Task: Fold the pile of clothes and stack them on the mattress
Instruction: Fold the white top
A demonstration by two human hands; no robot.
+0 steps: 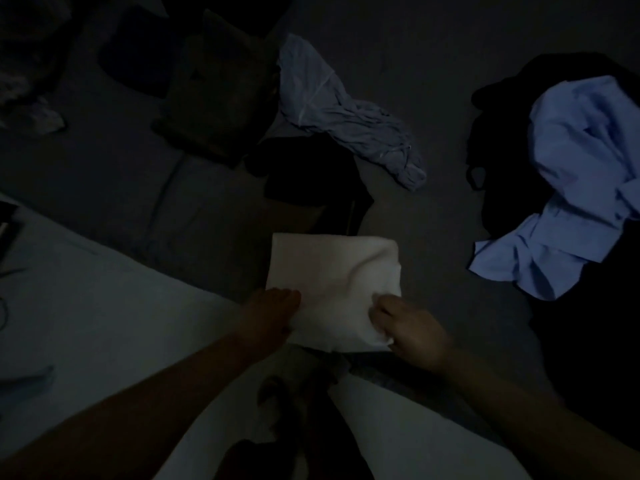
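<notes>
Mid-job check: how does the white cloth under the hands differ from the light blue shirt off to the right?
The white cloth is folded into a neat, nearly square shape; the light blue shirt lies crumpled and spread out. The white cloth is being handled, the left hand resting on it and the right hand pinching its corner; the blue shirt is untouched. The blue shirt covers more area. Both lie on the dark surface.
</notes>
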